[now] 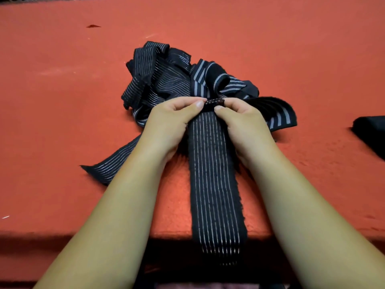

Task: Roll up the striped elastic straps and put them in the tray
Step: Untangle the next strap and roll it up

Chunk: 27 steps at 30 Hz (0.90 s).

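Note:
A long black strap with thin white stripes (214, 174) lies flat toward me and hangs over the table's front edge. Its far end is turned into a small tight roll (214, 102). My left hand (173, 119) pinches the roll's left side and my right hand (243, 122) pinches its right side, thumbs pressed on the strap. Just behind the hands sits a tangled pile of black striped straps (166, 76); one of them trails out to the left (112, 167).
The work surface is an orange-red felt table (62, 101) whose front edge (83, 232) runs across the lower frame. A black object (370, 132), partly cut off, lies at the right edge; I cannot tell whether it is the tray.

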### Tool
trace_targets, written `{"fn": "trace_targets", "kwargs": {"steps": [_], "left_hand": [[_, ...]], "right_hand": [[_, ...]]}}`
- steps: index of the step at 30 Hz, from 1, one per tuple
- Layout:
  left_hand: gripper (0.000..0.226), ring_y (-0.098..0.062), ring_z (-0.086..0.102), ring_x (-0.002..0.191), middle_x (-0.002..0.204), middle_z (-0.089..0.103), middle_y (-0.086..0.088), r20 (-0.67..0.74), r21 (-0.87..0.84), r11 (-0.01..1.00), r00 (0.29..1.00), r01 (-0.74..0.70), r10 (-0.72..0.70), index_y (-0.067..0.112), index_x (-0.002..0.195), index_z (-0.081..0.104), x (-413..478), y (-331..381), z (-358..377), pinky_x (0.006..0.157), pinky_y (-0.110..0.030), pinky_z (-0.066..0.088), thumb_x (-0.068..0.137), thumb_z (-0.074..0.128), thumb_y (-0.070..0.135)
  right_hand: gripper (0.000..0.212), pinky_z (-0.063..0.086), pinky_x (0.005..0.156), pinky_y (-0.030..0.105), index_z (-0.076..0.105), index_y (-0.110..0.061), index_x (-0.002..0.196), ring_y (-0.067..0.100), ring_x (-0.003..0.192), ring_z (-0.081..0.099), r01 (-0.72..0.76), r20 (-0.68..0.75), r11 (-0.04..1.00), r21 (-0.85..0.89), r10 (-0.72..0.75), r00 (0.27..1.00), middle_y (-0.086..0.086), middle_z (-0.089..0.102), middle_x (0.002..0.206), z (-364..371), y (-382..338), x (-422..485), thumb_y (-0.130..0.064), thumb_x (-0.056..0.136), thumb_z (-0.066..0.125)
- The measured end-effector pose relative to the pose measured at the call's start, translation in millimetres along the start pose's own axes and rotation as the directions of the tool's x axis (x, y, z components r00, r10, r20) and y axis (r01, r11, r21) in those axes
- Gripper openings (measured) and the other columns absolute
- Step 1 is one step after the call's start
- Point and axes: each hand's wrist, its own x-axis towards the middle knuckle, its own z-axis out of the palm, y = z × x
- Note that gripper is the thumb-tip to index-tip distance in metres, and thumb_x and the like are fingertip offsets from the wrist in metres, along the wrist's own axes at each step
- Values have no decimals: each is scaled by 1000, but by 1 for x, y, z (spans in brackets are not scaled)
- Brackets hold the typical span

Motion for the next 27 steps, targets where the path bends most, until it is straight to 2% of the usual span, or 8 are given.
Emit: {"fn": "trace_targets", "kwargs": {"steps": [4, 7, 10, 12, 17, 21, 23, 27], "left_hand": [[17, -28, 79, 108, 103, 84, -7, -18, 45, 998, 999, -31, 32, 15, 109, 86, -2, 1, -1, 108, -51, 58, 93, 81, 11], [22, -27, 78, 109, 104, 84, -5, 0, 51, 997, 998, -60, 60, 17, 111, 86, -7, 1, 1, 109, -50, 58, 91, 81, 7], [27, -30, 77, 106, 105, 82, -6, -6, 2, 997, 997, -81, 81, 18, 111, 85, -6, -3, -1, 106, -50, 59, 88, 82, 5], [30, -26, 72, 97, 101, 76, -4, 4, -53, 997, 999, -48, 48, 19, 114, 83, -5, -4, -1, 92, -42, 61, 87, 84, 6], [12, -24, 65, 87, 100, 77, -12, 9, -89, 995, 999, 40, -40, 13, 107, 82, -6, -2, 2, 66, -27, 54, 99, 76, 19], [14, -27, 76, 95, 107, 82, -13, -4, -33, 998, 999, -51, 51, 13, 110, 84, -3, -5, -3, 89, -43, 64, 98, 77, 14], [15, -28, 78, 106, 108, 83, -9, -19, 35, 994, 995, -99, 100, 19, 109, 86, 0, -7, -7, 103, -52, 61, 95, 80, 17], [17, -36, 76, 114, 109, 82, -13, 7, -7, 994, 994, -112, 112, 15, 109, 86, -2, -5, -6, 109, -58, 56, 93, 80, 12]], "right_hand": [[28, 57, 103, 62, 83, -23, 103, 34, 108, 76, -30, 19, 999, 34, 29, 999, 7, 83, 103, 1, 1, 4, -41, 88, 67], [41, 57, 98, 64, 81, -20, 102, 36, 102, 77, 23, 11, 997, -71, -22, 1000, 9, 82, 99, -3, 5, 3, -56, 95, 62], [38, 60, 92, 55, 81, -17, 99, 22, 88, 77, 71, 16, 986, -148, -70, 997, 3, 82, 93, -7, 6, 1, -49, 104, 61], [27, 61, 93, 47, 81, -22, 104, 11, 90, 76, 104, -20, 979, -177, -109, 994, -7, 82, 94, -8, 5, 0, -42, 106, 63], [17, 60, 94, 41, 80, -25, 106, 9, 93, 76, 158, -73, 970, -184, -174, 982, -10, 81, 97, -6, 3, -1, -28, 107, 63], [17, 60, 84, 31, 79, -27, 107, 5, 86, 74, 122, -74, 982, -147, -134, 988, -7, 81, 97, -5, 1, -4, -31, 109, 62], [22, 60, 88, 37, 79, -28, 105, 7, 90, 74, 93, -50, 987, -131, -100, 994, -8, 81, 98, -4, 1, -4, -41, 108, 62], [29, 59, 93, 48, 80, -26, 96, 14, 90, 74, 61, -60, 996, -58, -65, 996, -3, 81, 95, -2, 1, -4, -50, 102, 66]]}}
